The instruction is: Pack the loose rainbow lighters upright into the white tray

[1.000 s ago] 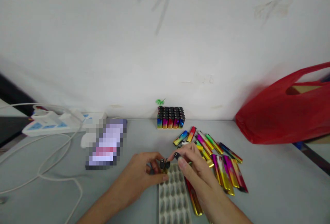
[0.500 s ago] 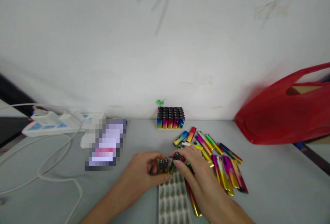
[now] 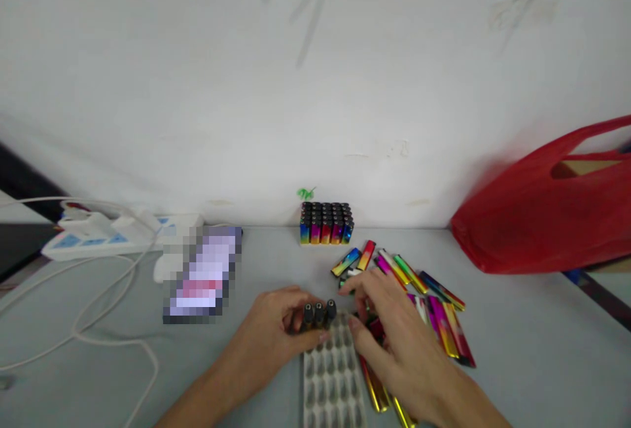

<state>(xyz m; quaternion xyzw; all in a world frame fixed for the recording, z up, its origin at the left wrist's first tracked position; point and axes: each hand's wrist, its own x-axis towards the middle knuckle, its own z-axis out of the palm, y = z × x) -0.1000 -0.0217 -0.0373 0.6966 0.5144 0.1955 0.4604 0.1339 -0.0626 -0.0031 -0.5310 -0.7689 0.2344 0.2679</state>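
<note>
Three black-topped lighters (image 3: 319,313) stand side by side at the far end of a grey tray (image 3: 333,382) with rows of hollows. My left hand (image 3: 280,326) is closed around them from the left, its thumb along their near side. Just right of the tray, my right hand (image 3: 389,329) has its fingers apart, thumb and forefinger spread, with nothing between them. It hovers over the left part of a loose pile of shiny coloured lighters (image 3: 444,329), hiding some of them.
A block of upright lighters (image 3: 326,224) stands by the wall. At the left are a blurred phone (image 3: 204,273), a white power strip (image 3: 89,244) and looping cables (image 3: 108,342). A red bag (image 3: 547,211) sits at the right.
My right hand has let go of a lighter, which now stands beside the other two at my left hand. The right hand has moved right and opened.
</note>
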